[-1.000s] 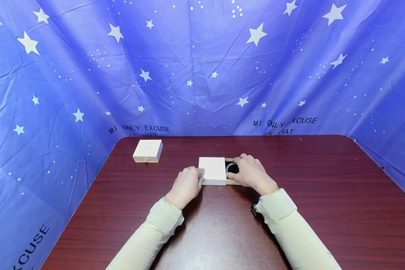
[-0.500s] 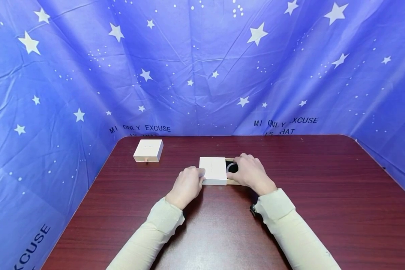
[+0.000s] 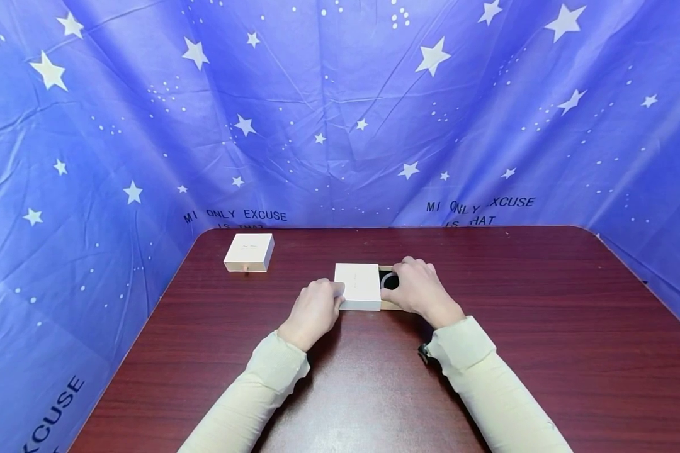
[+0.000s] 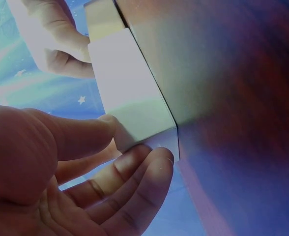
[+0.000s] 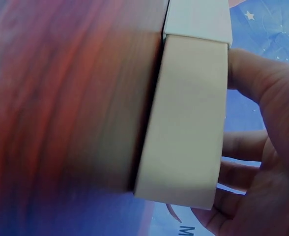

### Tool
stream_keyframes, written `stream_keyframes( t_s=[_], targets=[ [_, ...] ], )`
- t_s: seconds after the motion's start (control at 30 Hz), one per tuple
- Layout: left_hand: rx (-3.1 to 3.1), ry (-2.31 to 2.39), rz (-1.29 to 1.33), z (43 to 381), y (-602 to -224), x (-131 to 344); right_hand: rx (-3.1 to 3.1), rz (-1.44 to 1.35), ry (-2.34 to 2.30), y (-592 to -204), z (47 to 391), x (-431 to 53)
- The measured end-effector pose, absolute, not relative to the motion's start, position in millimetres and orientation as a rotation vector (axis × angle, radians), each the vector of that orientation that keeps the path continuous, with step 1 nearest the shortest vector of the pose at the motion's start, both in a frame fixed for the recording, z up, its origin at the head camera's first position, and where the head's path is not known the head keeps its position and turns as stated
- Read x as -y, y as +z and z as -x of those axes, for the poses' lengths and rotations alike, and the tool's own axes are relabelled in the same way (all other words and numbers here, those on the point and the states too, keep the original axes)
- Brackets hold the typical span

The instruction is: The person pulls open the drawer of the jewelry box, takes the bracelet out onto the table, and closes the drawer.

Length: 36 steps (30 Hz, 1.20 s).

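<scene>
A white slide-out gift box point(image 3: 359, 287) lies at the middle of the table, its tan drawer point(image 3: 389, 306) pulled partway out to the right. Inside, on a black lining, is a pale ring-shaped bangle point(image 3: 383, 280), partly hidden by my right hand point(image 3: 422, 289). That hand arches over the drawer, thumb and fingers curled at the bangle; the fingertips are mostly hidden. My left hand point(image 3: 313, 313) grips the box's left end, with the thumb point(image 4: 93, 132) on its upper edge and fingers against the end. From the right wrist, the drawer's side wall point(image 5: 184, 123) hides the inside.
A second white box point(image 3: 249, 249), closed, with a small pull tab at its front, stands at the back left of the dark red wooden table point(image 3: 544, 327). A blue curtain point(image 3: 328, 107) with white stars hangs behind the table and along both sides.
Both hands and the box stay almost still. The right wrist has shifted very slightly to the left.
</scene>
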<state>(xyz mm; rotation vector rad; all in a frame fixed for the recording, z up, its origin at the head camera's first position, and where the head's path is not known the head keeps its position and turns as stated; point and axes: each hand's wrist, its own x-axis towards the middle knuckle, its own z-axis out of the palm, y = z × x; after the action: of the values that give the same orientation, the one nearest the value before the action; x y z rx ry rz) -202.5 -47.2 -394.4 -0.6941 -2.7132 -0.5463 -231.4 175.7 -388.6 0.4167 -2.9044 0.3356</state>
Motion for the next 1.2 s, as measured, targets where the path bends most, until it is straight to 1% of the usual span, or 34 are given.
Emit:
stream_keyframes(
  t_s=[0.8, 1.2],
  targets=[
    [2.721, -0.543, 0.686, 202.5, -394.4, 46.8, 2.866, -0.385, 0.454, -382.3, 229.2, -178.3],
    [2.715, -0.547, 0.688, 202.7, -394.8, 46.9, 2.918, -0.295, 0.429, -375.3, 225.5, -178.9]
  ],
)
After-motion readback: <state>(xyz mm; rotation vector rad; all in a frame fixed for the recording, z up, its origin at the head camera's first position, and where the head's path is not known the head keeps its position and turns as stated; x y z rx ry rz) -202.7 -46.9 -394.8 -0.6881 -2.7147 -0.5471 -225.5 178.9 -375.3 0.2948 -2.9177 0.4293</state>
